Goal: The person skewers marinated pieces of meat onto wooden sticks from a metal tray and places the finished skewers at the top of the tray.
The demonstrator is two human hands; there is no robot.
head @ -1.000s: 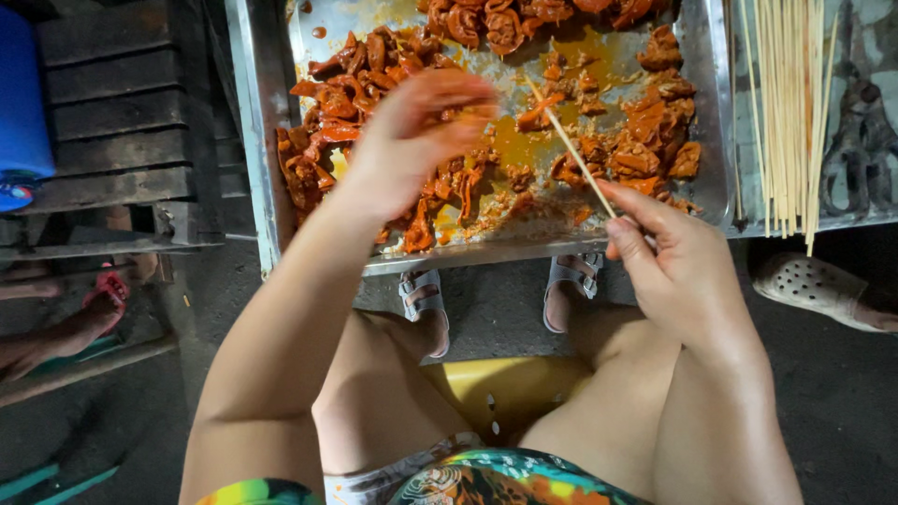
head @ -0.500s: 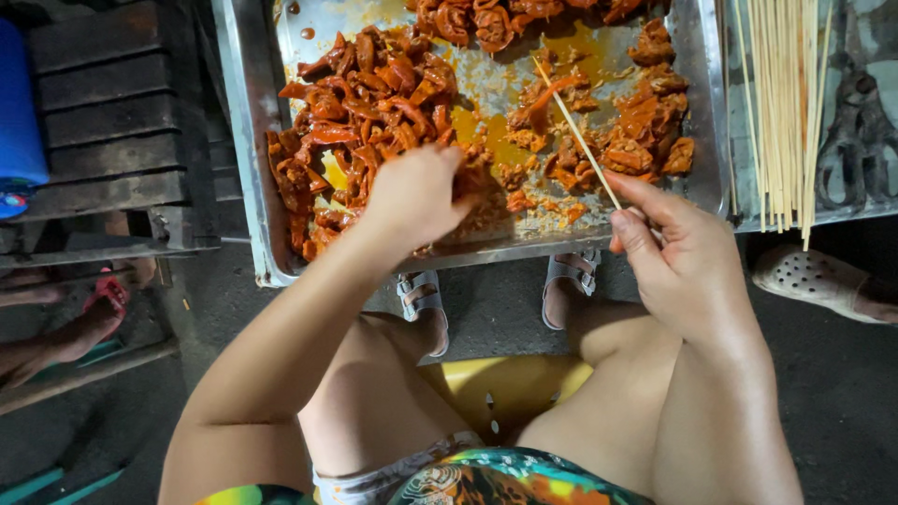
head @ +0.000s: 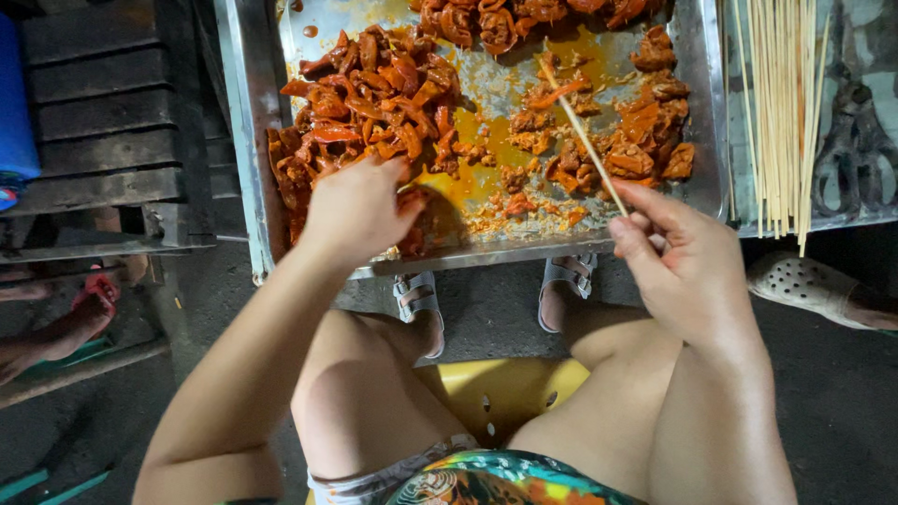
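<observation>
We see left hand [head: 360, 208] fingers curled onto marinated meat [head: 369, 112] in steel tray [head: 245, 140]; right hand [head: 687, 262] fingers pinching bamboo skewer [head: 580, 136], spare skewers [head: 776, 112] beside

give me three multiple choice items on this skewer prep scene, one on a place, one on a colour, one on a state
1. Where does the bundle of spare skewers lie?
A. right of the tray
B. left of the tray
C. on the stool

2. What colour is the stool?
A. blue
B. yellow
C. white

3. What state is the skewer in the right hand in?
A. full of meat
B. snapped in two
C. bare

Key: 1 A, the sticks lie past the metal tray's right rim. 2 B, yellow seat shows between the knees. 3 C, no meat is threaded on it, while the left hand reaches into the pile.
</observation>
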